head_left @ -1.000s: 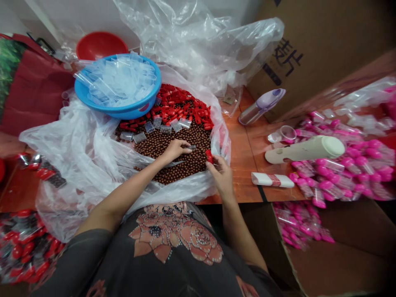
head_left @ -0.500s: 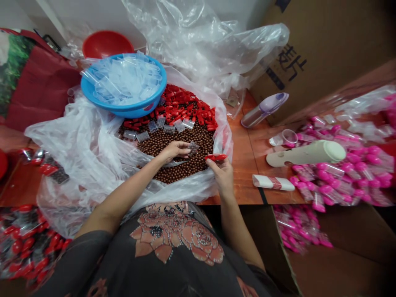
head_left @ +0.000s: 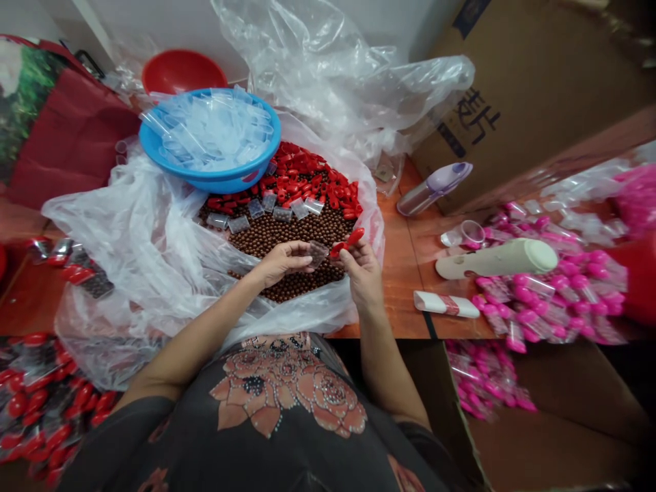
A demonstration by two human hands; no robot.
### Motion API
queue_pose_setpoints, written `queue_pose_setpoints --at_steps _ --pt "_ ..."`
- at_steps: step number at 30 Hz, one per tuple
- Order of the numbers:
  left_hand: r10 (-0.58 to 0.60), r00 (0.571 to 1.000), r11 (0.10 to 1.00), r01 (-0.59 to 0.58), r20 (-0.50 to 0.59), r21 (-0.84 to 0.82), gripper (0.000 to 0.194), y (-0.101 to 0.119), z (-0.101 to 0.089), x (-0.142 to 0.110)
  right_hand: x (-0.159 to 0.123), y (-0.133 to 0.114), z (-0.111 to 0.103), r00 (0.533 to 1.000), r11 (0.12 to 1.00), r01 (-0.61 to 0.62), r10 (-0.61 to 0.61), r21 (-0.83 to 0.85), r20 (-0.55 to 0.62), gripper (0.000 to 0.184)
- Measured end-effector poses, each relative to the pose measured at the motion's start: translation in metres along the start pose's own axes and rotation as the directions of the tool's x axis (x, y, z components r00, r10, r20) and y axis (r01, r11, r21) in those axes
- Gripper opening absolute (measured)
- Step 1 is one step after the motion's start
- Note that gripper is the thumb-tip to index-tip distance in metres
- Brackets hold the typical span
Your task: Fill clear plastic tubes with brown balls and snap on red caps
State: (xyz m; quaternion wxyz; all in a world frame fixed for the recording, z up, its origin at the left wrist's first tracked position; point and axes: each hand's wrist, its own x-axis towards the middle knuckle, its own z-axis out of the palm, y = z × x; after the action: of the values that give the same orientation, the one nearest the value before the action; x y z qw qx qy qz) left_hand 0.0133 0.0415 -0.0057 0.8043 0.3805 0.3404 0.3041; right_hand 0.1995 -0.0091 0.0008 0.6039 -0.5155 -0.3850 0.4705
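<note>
My left hand pinches a small clear plastic tube above a spread of round brown balls. Close by on the right, my right hand grips a red plastic cap, its narrow end angled up and its other end facing the tube. A slight gap seems to lie between tube and cap, though I cannot tell for sure. Several more clear tubes lie on the balls, and a heap of red caps sits behind them. White plastic sheeting surrounds the balls.
A blue basin full of clear tubes stands at the back left, before a red bowl. To the right are a purple-topped bottle, a pale cylinder, pink-capped tubes and a cardboard box. Red-capped tubes fill the lower left.
My right hand has moved up and left, bringing the red cap beside the tube and tilting it upward. My left hand stays nearly in place with the tube turned toward the cap.
</note>
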Motion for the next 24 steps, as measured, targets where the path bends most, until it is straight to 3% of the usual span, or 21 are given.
queue_pose_setpoints --at_steps 6,10,14,17,21,24 --pt "0.106 0.992 0.992 -0.1 -0.073 0.078 0.039 0.001 0.001 -0.011 0.0 -0.004 0.005 0.999 0.999 0.032 -0.031 -0.03 0.032 0.029" --pt "0.204 0.978 0.959 -0.191 -0.042 0.211 0.033 0.001 0.002 -0.014 -0.003 -0.014 0.012 0.991 0.97 0.13 -0.121 -0.206 0.054 0.024" --pt "0.299 0.954 0.893 -0.274 -0.015 0.357 0.03 0.002 0.004 -0.017 -0.008 -0.025 0.021 0.95 0.85 0.312 -0.272 -0.425 0.154 0.02" --pt "0.315 0.948 0.871 -0.266 -0.053 0.412 0.029 0.002 0.006 -0.019 -0.012 -0.027 0.024 0.907 0.752 0.42 -0.365 -0.508 0.211 0.021" --pt "0.289 0.951 0.911 -0.238 -0.111 0.338 0.03 0.001 0.008 -0.023 -0.014 -0.019 0.023 0.841 0.589 0.534 -0.443 -0.606 0.311 0.028" --pt "0.304 0.94 0.924 -0.252 -0.154 0.288 0.031 -0.001 0.01 -0.025 -0.014 -0.011 0.022 0.794 0.441 0.598 -0.443 -0.67 0.417 0.046"
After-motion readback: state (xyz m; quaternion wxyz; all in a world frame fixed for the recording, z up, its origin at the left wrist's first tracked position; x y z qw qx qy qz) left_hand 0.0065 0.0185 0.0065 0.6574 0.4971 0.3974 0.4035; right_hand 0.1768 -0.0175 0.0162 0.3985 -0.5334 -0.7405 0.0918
